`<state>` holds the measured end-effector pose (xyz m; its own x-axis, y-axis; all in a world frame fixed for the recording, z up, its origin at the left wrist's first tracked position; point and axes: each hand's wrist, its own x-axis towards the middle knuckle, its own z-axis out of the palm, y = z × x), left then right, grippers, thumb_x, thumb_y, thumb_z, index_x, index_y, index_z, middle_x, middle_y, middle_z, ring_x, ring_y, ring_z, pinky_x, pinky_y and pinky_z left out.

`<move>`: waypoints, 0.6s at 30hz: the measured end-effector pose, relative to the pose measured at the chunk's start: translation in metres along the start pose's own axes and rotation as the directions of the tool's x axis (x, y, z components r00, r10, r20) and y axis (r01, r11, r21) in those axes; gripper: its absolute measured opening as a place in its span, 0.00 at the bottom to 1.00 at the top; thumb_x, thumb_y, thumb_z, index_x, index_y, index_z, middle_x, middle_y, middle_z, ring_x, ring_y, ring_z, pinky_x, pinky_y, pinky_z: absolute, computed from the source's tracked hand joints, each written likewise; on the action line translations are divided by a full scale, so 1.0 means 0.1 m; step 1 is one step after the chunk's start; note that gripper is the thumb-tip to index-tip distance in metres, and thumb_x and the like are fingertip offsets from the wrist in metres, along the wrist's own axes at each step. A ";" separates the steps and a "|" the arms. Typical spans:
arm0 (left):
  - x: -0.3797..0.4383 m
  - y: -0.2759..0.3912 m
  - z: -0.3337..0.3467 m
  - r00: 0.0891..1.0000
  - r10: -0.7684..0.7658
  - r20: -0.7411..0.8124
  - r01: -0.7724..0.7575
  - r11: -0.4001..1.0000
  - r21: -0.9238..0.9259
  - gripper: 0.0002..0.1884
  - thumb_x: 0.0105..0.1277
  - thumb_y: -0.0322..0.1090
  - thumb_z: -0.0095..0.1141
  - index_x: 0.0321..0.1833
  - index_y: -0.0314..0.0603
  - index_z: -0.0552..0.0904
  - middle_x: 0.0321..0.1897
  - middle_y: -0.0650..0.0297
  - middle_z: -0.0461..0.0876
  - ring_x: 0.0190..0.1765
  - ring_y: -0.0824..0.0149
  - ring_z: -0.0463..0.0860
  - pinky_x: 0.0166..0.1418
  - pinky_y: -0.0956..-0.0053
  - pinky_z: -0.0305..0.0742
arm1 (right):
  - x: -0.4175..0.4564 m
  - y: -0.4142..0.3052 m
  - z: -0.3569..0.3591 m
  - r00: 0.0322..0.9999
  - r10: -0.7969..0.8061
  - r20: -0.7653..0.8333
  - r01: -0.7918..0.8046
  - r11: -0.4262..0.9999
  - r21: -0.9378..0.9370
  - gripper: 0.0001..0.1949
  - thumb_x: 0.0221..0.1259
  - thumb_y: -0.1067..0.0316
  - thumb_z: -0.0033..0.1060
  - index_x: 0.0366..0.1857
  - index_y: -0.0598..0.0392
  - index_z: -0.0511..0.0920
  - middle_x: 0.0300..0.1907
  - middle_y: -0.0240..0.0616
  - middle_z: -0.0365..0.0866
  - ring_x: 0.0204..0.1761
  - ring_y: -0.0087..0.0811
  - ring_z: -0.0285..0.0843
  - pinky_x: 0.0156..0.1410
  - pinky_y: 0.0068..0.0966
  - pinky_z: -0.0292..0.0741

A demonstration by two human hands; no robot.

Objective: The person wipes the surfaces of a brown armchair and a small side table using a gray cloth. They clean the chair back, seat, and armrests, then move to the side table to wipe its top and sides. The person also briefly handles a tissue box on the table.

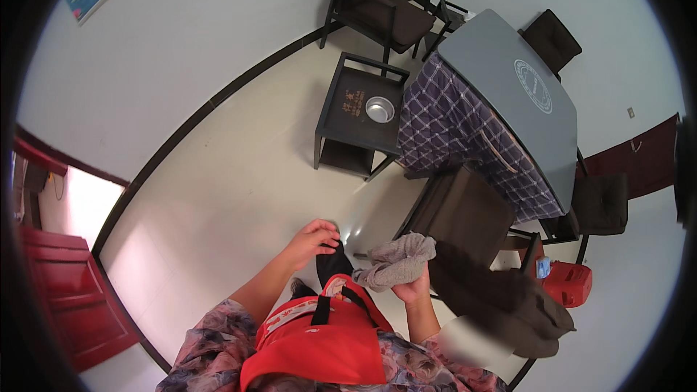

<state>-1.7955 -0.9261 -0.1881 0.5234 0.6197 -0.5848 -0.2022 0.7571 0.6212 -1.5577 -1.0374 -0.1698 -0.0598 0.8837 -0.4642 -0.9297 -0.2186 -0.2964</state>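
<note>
My right hand (414, 286) grips a bunched grey cloth (400, 262), its folds hanging over the fingers toward the left. Held in front of my body, my left hand (316, 239) has loosely curled fingers and nothing in it. Below both hands is the pale tiled floor (234, 190). A brown cushioned armchair (468, 218) stands just beyond the cloth on the right. Ahead is a dark side table (348, 84) with printed writing on top and a round metal cup insert (379, 109) set into it.
A grey-topped table (512, 92) with a checked cloth skirt (441, 114) stands to the right, chairs around it. Another armchair (375, 11) is against the wall. On the far right sits a red plastic container (566, 285). A red door (76, 294) stands at the left.
</note>
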 end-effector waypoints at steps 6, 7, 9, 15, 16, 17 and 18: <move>1.49 0.18 -0.27 0.977 -0.201 -0.066 0.200 0.980 -0.023 0.11 0.60 0.33 0.55 0.44 0.43 0.73 0.40 0.64 0.76 0.41 0.67 0.77 0.45 0.69 0.77 | 1.27 -0.34 -0.18 0.995 -0.101 0.013 0.099 0.990 0.105 0.31 0.60 0.38 0.41 0.61 0.49 0.66 0.62 0.41 0.66 0.64 0.45 0.62 0.68 0.47 0.60; 1.72 0.17 -0.36 0.970 -0.221 -0.102 0.216 0.975 -0.058 0.11 0.60 0.32 0.55 0.44 0.42 0.73 0.39 0.64 0.76 0.41 0.67 0.78 0.45 0.69 0.77 | 1.48 -0.38 -0.24 0.992 -0.129 0.006 0.127 0.984 0.128 0.30 0.61 0.39 0.41 0.60 0.49 0.66 0.62 0.42 0.66 0.63 0.45 0.62 0.67 0.47 0.60; 2.28 0.18 -0.67 0.959 -0.227 -0.168 0.186 0.955 -0.231 0.14 0.59 0.33 0.56 0.47 0.41 0.71 0.42 0.61 0.74 0.44 0.63 0.77 0.46 0.64 0.77 | 1.79 -0.41 -0.25 0.988 -0.151 -0.045 0.156 0.978 0.141 0.29 0.62 0.40 0.40 0.59 0.50 0.67 0.61 0.42 0.67 0.62 0.45 0.63 0.67 0.47 0.60; 3.71 0.36 -0.97 0.844 -0.341 -0.414 0.049 0.818 -0.573 0.27 0.59 0.39 0.60 0.60 0.42 0.68 0.66 0.53 0.59 0.64 0.55 0.65 0.66 0.56 0.62 | 2.15 -0.84 -0.04 0.943 -0.225 -0.244 0.247 0.967 0.063 0.27 0.63 0.40 0.41 0.56 0.50 0.70 0.58 0.45 0.69 0.61 0.47 0.64 0.67 0.50 0.59; 3.87 0.36 -1.03 0.828 -0.365 -0.426 0.042 0.798 -0.601 0.32 0.56 0.43 0.64 0.58 0.33 0.66 0.55 0.54 0.70 0.64 0.55 0.64 0.68 0.55 0.59 | 2.15 -0.86 -0.02 0.927 -0.229 -0.296 0.259 0.964 0.065 0.27 0.63 0.40 0.41 0.55 0.50 0.70 0.58 0.45 0.69 0.61 0.48 0.65 0.67 0.50 0.59; 3.99 0.34 -1.09 0.828 -0.399 -0.395 0.059 0.762 -0.645 0.32 0.56 0.43 0.64 0.58 0.33 0.66 0.55 0.53 0.70 0.65 0.55 0.63 0.68 0.55 0.58 | 2.15 -0.86 -0.01 0.913 -0.270 -0.307 0.294 0.955 0.034 0.27 0.62 0.40 0.41 0.54 0.51 0.71 0.58 0.46 0.70 0.61 0.48 0.65 0.67 0.50 0.59; 4.06 0.35 -1.14 0.823 -0.434 -0.365 0.080 0.727 -0.682 0.32 0.56 0.43 0.64 0.57 0.33 0.66 0.56 0.53 0.70 0.65 0.55 0.63 0.69 0.55 0.58 | 2.16 -0.87 0.04 0.913 -0.291 -0.286 0.303 0.953 -0.003 0.27 0.62 0.40 0.42 0.54 0.51 0.71 0.58 0.46 0.70 0.61 0.48 0.65 0.67 0.50 0.59</move>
<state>-1.6840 -0.6244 -0.4629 0.2163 0.2571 -0.9419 -0.6697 0.7411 0.0485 -1.4912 -0.8258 -0.2411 0.3202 0.7522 -0.5759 -0.9031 0.0587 -0.4254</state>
